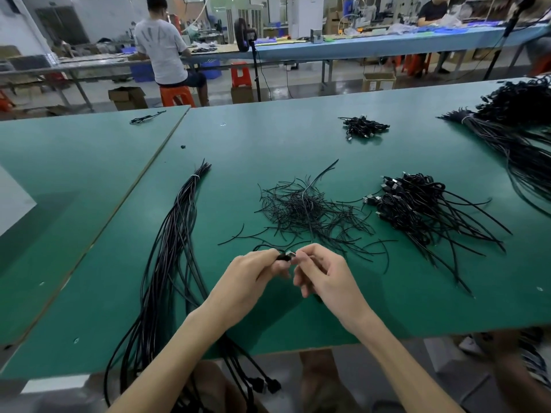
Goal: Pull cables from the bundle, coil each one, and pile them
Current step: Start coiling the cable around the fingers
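A long bundle of black cables (pixel 176 234), tied near its far end with a white band, lies on the left of the green table (pixel 268 144) and hangs over the near edge. Over the table's near middle, my left hand (pixel 253 275) grips the black plug end of one cable (pixel 285 256). My right hand (pixel 322 272) pinches the plug's metal tip, and that cable runs up and away from it across the table. A pile of coiled cables (pixel 417 201) with loose tails lies to the right.
A heap of short thin black ties (pixel 304 210) lies just beyond my hands. A smaller coiled pile (pixel 363 126) sits farther back, and a big cable mass (pixel 518 120) at the far right. People work at benches behind.
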Motion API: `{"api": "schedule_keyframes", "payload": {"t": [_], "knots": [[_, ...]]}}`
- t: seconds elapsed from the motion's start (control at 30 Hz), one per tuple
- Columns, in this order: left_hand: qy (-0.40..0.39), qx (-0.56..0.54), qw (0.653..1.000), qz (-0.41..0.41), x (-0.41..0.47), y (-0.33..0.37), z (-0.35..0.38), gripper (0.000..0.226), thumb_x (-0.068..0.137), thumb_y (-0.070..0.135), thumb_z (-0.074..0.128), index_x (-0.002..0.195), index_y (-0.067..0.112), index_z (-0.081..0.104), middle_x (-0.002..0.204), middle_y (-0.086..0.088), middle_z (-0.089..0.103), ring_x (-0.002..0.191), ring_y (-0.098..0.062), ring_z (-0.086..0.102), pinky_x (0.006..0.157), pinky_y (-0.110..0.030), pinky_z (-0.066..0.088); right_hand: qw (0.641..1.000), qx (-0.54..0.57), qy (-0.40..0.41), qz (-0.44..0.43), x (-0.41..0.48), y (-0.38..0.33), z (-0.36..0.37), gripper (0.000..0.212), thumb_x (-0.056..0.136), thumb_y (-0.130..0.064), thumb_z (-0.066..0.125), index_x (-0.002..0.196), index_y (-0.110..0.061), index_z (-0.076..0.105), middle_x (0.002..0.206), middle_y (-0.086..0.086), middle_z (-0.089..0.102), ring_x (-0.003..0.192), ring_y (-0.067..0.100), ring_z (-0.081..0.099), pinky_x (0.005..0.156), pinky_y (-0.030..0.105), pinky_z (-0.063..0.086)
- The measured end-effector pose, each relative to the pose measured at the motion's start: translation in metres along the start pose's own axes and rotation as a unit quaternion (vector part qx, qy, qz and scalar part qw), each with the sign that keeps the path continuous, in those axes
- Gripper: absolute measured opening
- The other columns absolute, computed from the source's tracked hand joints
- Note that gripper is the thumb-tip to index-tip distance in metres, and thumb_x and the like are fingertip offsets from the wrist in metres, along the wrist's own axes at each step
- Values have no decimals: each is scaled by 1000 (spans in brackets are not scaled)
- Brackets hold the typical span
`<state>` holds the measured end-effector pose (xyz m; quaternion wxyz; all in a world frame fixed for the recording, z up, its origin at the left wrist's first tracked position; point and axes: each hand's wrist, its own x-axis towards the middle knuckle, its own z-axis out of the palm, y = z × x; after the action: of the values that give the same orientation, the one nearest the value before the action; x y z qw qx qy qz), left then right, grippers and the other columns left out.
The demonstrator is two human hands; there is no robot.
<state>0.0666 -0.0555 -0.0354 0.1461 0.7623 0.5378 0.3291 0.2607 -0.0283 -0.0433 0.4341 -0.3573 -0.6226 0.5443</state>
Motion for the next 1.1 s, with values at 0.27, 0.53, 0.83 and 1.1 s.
{"api": "schedule_keyframes", "payload": {"t": [0.27, 0.53, 0.83, 1.1], "knots": [[115, -124, 982, -81, 11, 10, 15, 36, 98, 43, 54, 104, 18, 80, 101, 39, 68, 108, 11, 65, 89, -12, 51, 998, -9, -68, 0, -1, -6, 2, 15, 106, -17, 55, 103, -7, 66, 58, 8, 63, 52, 21, 59, 51, 30, 49], [5, -275, 957, -88, 13, 19, 16, 46, 109, 38, 44, 94, 10, 77, 76, -3, 78, 82, -29, 77, 92, -32, 56, 996, -38, -71, -27, 0, 1, 1, 12, 105, -14, 57, 103, -10, 68, 62, 8, 65, 55, 27, 60, 57, 32, 51], [-143, -351, 920, -99, 3, 9, 1, 38, 111, 33, 43, 142, 20, 60, 116, -10, 73, 97, -22, 65, 102, -34, 47, 983, -146, -74, -87, 0, 6, 5, 22, 107, -22, 51, 109, -37, 68, 70, -2, 62, 62, 9, 56, 61, 24, 50], [-104, -352, 925, -102, 2, 9, 3, 42, 113, 37, 34, 146, 27, 57, 110, -33, 65, 106, -27, 66, 105, -31, 46, 978, -166, -78, -97, 0, 6, 7, 17, 107, -32, 52, 114, -36, 66, 72, -3, 62, 62, 13, 57, 62, 29, 52]]}}
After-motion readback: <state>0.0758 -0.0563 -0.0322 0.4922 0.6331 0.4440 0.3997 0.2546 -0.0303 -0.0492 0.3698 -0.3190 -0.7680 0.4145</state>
